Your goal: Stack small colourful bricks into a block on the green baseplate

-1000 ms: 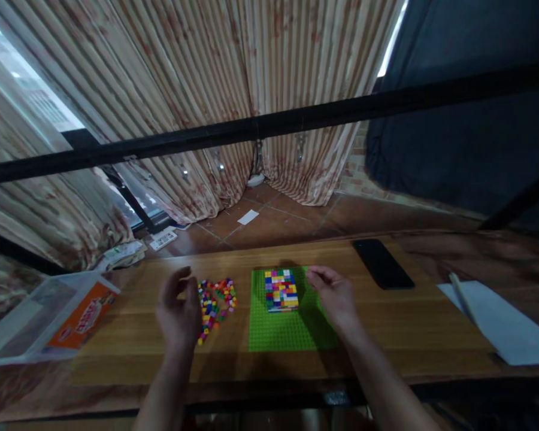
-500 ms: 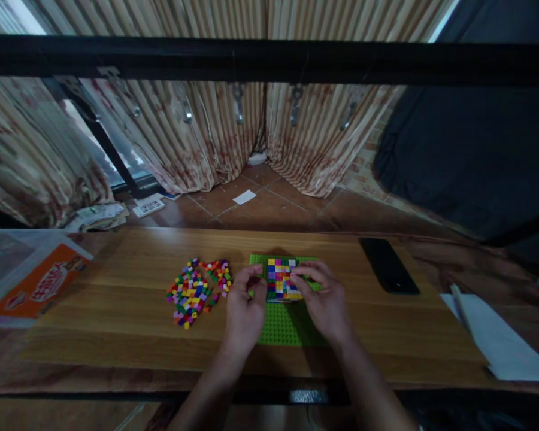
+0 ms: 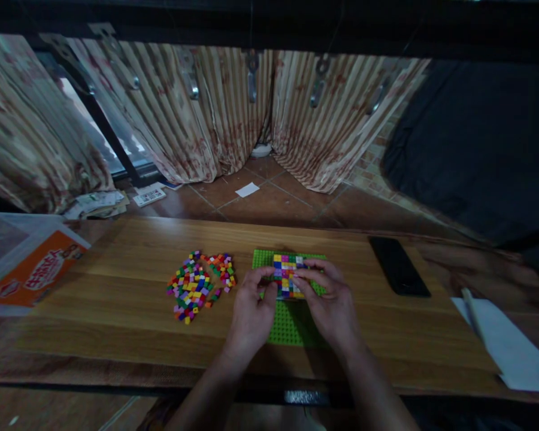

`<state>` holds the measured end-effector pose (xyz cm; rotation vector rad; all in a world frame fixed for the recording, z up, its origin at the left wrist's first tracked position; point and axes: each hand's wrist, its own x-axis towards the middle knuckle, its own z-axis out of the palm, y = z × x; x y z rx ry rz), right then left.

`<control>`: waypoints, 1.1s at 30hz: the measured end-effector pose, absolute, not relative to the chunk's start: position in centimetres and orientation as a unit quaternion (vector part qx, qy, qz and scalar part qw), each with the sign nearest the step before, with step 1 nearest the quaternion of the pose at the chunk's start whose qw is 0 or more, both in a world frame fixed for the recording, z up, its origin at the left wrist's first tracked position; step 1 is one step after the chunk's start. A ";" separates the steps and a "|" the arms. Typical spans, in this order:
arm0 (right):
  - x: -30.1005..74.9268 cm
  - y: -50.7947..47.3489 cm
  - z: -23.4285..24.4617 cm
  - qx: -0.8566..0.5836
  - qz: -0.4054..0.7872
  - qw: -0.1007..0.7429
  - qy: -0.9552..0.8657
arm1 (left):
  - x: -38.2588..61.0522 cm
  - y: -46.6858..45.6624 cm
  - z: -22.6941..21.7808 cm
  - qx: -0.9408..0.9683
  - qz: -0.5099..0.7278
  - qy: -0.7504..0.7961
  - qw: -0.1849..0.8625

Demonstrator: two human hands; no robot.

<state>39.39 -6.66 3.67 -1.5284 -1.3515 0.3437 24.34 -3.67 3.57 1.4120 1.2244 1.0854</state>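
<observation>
A square mosaic of small coloured toy bricks (image 3: pixel 286 267) sits on the upper part of a green studded baseplate (image 3: pixel 287 326). At the mosaic's left edge, the thumb and curled fingers of my left hand (image 3: pixel 254 308) touch the bricks and steady them. My right hand (image 3: pixel 335 302) reaches over the right side, its thumb and forefinger pinched together against the top of the mosaic. Whatever lies between those right fingertips is too small to make out. The right hand hides part of the mosaic and the plate.
Loose coloured bricks (image 3: pixel 193 290) lie in a spread pile left of the plate. A black phone (image 3: pixel 399 266) rests at the right of the wooden table (image 3: pixel 130 287). Beyond the left end stands a clear plastic tub (image 3: pixel 9 230) with an orange label; white paper (image 3: pixel 516 347) lies at the right.
The view has tilted down and shifted slightly. My left fingers have closed in on the mosaic's left edge. My right fingers stay over its right side.
</observation>
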 end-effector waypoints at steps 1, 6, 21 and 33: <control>39.4 -6.7 3.6 -0.634 0.141 0.512 -0.562 | 24.3 -3.7 3.6 0.577 0.443 0.499 0.471; 39.3 -6.7 3.5 -0.629 0.137 0.502 -0.577 | 24.3 -3.9 3.9 0.577 0.447 0.495 0.472; 38.2 -5.9 3.0 -0.626 0.072 0.478 -0.612 | 24.2 -3.8 3.8 0.583 0.444 0.485 0.477; 39.2 -6.1 3.3 -0.631 0.075 0.477 -0.607 | 24.2 -3.9 3.0 0.561 0.449 0.479 0.504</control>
